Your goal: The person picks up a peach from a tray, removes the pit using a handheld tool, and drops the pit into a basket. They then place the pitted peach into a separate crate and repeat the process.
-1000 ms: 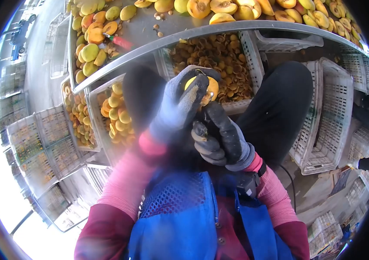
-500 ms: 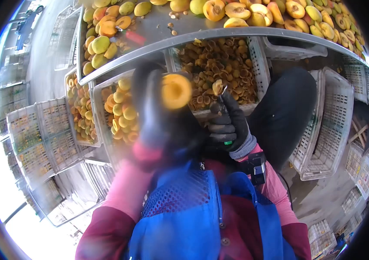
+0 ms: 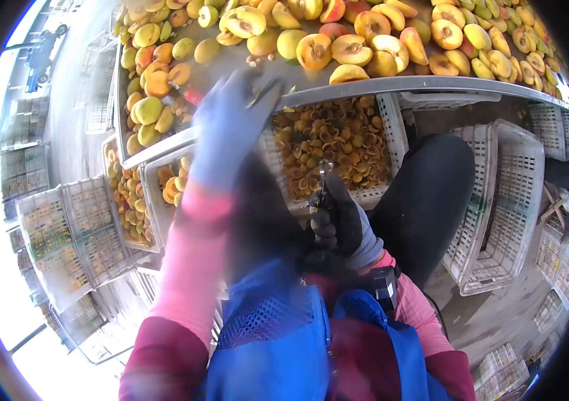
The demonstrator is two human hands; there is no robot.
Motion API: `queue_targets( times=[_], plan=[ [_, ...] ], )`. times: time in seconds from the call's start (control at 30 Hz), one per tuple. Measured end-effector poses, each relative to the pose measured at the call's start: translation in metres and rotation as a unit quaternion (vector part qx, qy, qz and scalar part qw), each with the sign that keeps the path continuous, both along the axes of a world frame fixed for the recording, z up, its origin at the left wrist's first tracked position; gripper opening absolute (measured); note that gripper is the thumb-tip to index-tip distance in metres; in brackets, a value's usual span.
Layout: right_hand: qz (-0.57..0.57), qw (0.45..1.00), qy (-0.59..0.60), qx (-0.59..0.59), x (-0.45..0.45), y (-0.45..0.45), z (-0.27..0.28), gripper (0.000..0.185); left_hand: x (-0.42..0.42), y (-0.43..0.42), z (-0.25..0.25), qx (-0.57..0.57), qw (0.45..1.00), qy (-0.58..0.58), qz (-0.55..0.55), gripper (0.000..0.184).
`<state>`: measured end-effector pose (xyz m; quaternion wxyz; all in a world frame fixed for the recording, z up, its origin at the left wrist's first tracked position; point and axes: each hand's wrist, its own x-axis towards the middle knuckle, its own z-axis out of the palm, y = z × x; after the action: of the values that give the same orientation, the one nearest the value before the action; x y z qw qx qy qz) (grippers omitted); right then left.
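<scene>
My left hand (image 3: pixel 231 117), in a dark-and-grey glove and smeared by motion, reaches over the metal table's front edge (image 3: pixel 358 87). Its fingers look apart, with no fruit visible in them. Just beyond it lie halved peaches (image 3: pixel 314 51), and a red-handled tool (image 3: pixel 193 97) rests beside it. Low in front of my body, my right hand (image 3: pixel 341 224) is closed around a pitting tool (image 3: pixel 325 170), its looped metal tip pointing up. The tool's handle is hidden by the glove. Behind that tip stands a crate (image 3: pixel 395 127) of brown, cup-shaped scraps (image 3: pixel 338 140).
A crate (image 3: pixel 154 200) with peach halves is partly hidden by my left arm, and another fruit-filled crate (image 3: pixel 112 157) stands farther left. Nested white crates (image 3: pixel 515 207) stand right of my knee. Stacked crates (image 3: pixel 74 234) are at the far left.
The hollowed peach half is gone from my left hand, which has moved up to the table. The scrap on the tool's tip is gone; my right hand has shifted slightly left and down.
</scene>
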<state>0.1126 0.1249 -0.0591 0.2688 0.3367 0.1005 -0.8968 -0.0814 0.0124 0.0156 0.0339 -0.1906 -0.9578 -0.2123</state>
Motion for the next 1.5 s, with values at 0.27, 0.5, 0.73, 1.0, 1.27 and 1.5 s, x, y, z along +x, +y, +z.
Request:
queue_targets(
  times=[0.27,0.5,0.73,1.0,1.27,1.5],
  plan=[
    [-0.065,0.959,0.017,0.276,-0.003,0.012,0.008,0.044,-0.051,0.059,-0.034,0.07,0.985,-0.102,-0.122,0.051],
    [-0.083,0.842,0.285,0.451,-0.004,0.008,0.038,0.036,0.076,0.03,0.013,0.451,0.816,-0.36,0.025,0.038],
    [0.03,0.806,0.303,0.508,0.012,0.001,0.045,0.038,0.11,0.009,-0.01,0.385,0.896,-0.222,-0.013,0.037],
    [0.02,0.738,0.328,0.59,0.019,-0.004,0.056,0.039,0.118,-0.01,-0.031,0.25,0.95,0.002,-0.189,0.05],
    [0.015,0.683,0.347,0.643,0.02,-0.01,0.039,0.045,0.132,0.013,-0.009,0.442,0.88,-0.177,0.009,0.034],
    [-0.006,0.79,0.341,0.51,0.021,-0.007,0.032,0.034,0.129,0.004,-0.025,0.346,0.93,-0.107,-0.063,0.024]
  ],
)
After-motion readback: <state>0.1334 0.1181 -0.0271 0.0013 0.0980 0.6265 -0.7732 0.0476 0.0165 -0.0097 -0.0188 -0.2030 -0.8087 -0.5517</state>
